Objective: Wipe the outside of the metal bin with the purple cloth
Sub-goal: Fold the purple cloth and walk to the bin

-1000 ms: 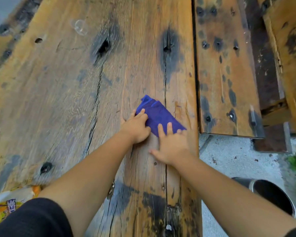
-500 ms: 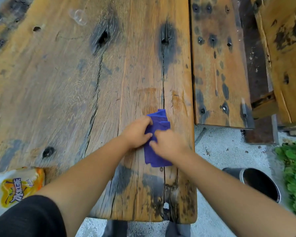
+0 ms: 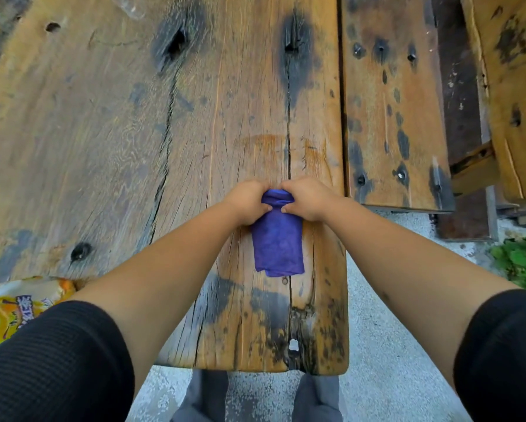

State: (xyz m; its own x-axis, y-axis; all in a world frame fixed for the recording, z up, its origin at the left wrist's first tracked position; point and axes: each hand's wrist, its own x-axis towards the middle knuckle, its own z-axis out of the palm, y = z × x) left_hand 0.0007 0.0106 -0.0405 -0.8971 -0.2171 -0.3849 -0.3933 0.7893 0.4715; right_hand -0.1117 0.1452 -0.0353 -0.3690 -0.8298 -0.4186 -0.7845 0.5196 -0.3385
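The purple cloth (image 3: 278,242) lies folded into a narrow strip on the worn wooden table (image 3: 134,132), near its front right corner. My left hand (image 3: 248,201) grips the cloth's far end from the left. My right hand (image 3: 306,197) grips the same end from the right, thumbs pinching the bunched fabric. The near end of the cloth lies flat on the wood. The metal bin is out of view in this frame.
A yellow and white snack bag (image 3: 15,309) lies at the table's front left edge. A second plank (image 3: 392,102) and a bench (image 3: 511,86) stand to the right. Concrete ground (image 3: 386,345) and green plants (image 3: 523,260) lie below right.
The cloth went from spread flat under both palms to folded and drawn toward me; both hands now grip its far end. The view shifted, and the bin on the ground dropped out of sight.
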